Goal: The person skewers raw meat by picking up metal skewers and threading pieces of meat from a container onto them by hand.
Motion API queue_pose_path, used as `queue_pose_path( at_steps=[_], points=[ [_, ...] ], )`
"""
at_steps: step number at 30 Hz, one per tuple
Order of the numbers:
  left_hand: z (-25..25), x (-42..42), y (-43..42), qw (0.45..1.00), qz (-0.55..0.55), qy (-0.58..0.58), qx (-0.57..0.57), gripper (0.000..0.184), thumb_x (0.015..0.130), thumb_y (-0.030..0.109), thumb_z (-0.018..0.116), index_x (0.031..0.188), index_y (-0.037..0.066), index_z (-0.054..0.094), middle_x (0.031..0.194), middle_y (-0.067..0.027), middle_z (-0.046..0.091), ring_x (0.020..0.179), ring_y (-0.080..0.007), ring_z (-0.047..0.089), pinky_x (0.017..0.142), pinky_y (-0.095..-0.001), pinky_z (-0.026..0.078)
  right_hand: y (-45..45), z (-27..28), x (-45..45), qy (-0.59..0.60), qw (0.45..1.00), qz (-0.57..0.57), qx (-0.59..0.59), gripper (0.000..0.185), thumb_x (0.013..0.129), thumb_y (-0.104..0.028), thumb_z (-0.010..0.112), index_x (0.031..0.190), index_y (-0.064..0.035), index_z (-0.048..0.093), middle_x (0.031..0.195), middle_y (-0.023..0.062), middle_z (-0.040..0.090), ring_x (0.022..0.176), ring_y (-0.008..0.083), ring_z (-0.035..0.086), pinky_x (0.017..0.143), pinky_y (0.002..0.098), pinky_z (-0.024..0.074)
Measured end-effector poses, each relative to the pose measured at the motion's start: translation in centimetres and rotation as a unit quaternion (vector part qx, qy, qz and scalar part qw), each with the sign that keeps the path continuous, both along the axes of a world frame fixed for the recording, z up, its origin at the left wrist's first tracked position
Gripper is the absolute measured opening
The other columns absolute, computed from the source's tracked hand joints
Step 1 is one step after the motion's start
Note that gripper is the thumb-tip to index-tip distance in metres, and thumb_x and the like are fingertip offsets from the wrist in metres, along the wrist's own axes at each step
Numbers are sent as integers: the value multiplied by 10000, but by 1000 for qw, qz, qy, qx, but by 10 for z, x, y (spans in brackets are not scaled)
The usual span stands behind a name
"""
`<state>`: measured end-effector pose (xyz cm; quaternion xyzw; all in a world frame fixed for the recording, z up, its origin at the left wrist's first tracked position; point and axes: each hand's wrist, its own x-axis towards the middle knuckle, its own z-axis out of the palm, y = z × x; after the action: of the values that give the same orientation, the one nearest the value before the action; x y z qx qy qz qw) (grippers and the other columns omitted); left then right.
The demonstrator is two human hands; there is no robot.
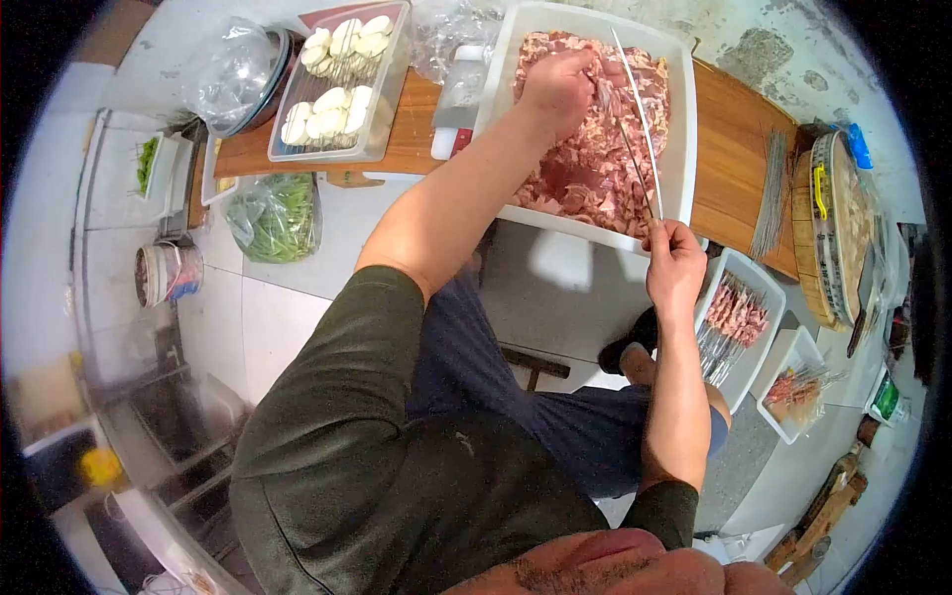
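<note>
A white plastic tub (682, 149) full of chopped raw meat (585, 193) stands before me. My left hand (562, 94) is closed over the meat, its fingertips pinched at a piece beside the skewers; the fingers partly hide it. Low at the tub's near right corner, my right hand (676, 260) grips the ends of thin metal skewers (640, 99). Two of them fan out over the meat, one bright and long, the other darker, its far end near my left fingers.
Bare skewers (771, 193) lie on the wooden board (729, 149), right of the tub. Loaded meat skewers fill a lower tray (776, 297), with a smaller tray (790, 428) beside it. Leftward are a bin of skewered white slices (379, 129), a bag of greens (273, 218) and a cleaver (462, 94).
</note>
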<state>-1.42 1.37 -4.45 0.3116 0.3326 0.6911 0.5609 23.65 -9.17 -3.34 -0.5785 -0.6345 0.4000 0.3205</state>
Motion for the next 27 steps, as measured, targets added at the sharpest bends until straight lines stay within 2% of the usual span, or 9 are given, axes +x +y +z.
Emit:
queue_pose_path(
  at_steps=[5, 8, 14, 18, 21, 23, 25, 26, 27],
  points=[
    [-55, -11, 25, 976, 34, 207, 55, 188, 905, 97, 542, 1072, 30, 599, 800, -60, 606, 770, -160, 584, 692, -323, 488, 5, -1, -1, 4, 1000, 10, -14, 238, 921, -231, 618, 877, -4, 676, 708, 75, 643, 673, 130, 558, 669, 299, 468],
    [-64, -9, 25, 971, 8, 227, 73, 253, 838, 60, 595, 1091, 49, 595, 779, -74, 599, 798, -180, 580, 703, -322, 488, 7, -1, -5, -8, 1000, -3, 19, 260, 947, -209, 613, 838, 24, 651, 668, 7, 593, 630, 72, 493, 597, 244, 420],
    [-72, 6, 25, 937, 31, 341, 65, 223, 872, 123, 627, 1080, 54, 591, 696, -35, 520, 724, -159, 541, 722, -348, 525, 14, -6, -5, 7, 1000, -6, -14, 258, 923, -233, 619, 877, 17, 664, 690, 96, 630, 670, 138, 555, 668, 306, 465],
    [4, 32, -16, 984, -61, -7, -168, 250, 928, 238, 631, 1049, 24, 583, 705, -1, 489, 699, -122, 526, 662, -358, 547, 16, -9, -3, -8, 1000, -12, -13, 253, 923, -233, 620, 896, 13, 674, 702, 100, 641, 679, 135, 574, 661, 305, 466],
    [-1, 33, -13, 977, -108, 36, -183, 336, 928, 266, 636, 1096, -18, 575, 760, -59, 518, 777, -166, 563, 648, -332, 551, 20, -14, 2, -8, 1000, -25, -1, 257, 922, -233, 621, 898, 16, 679, 708, 92, 648, 679, 130, 581, 652, 298, 465],
    [2, 21, -10, 912, -121, 358, -161, 394, 942, 307, 602, 1176, -9, 572, 894, -132, 576, 883, -212, 595, 744, -358, 551, 20, -10, 9, 0, 999, -40, -10, 259, 922, -233, 621, 897, 18, 681, 711, 87, 653, 676, 127, 581, 648, 294, 464],
    [3, 8, -6, 751, -124, 637, -124, 459, 956, 348, 568, 1256, 1, 570, 1028, -204, 633, 988, -258, 627, 840, -383, 551, 21, -5, 21, -5, 999, -39, -17, 273, 927, -232, 616, 889, 31, 679, 714, 80, 655, 671, 123, 579, 646, 286, 463],
    [-9, -1, 5, 679, -98, 705, -180, 376, 943, 299, 540, 1180, 24, 635, 1235, -181, 611, 1106, -304, 610, 899, -410, 525, 21, -4, 29, -15, 999, -42, -16, 276, 929, -231, 615, 886, 34, 676, 714, 78, 655, 670, 123, 577, 643, 284, 462],
    [-19, -18, 12, 637, -82, 752, -145, 321, 910, 241, 547, 1119, 27, 662, 1212, -185, 627, 1085, -315, 622, 885, -408, 529, 20, -3, 35, -24, 998, -47, -17, 279, 930, -231, 614, 883, 38, 673, 715, 76, 655, 668, 122, 575, 641, 282, 461]
  ],
)
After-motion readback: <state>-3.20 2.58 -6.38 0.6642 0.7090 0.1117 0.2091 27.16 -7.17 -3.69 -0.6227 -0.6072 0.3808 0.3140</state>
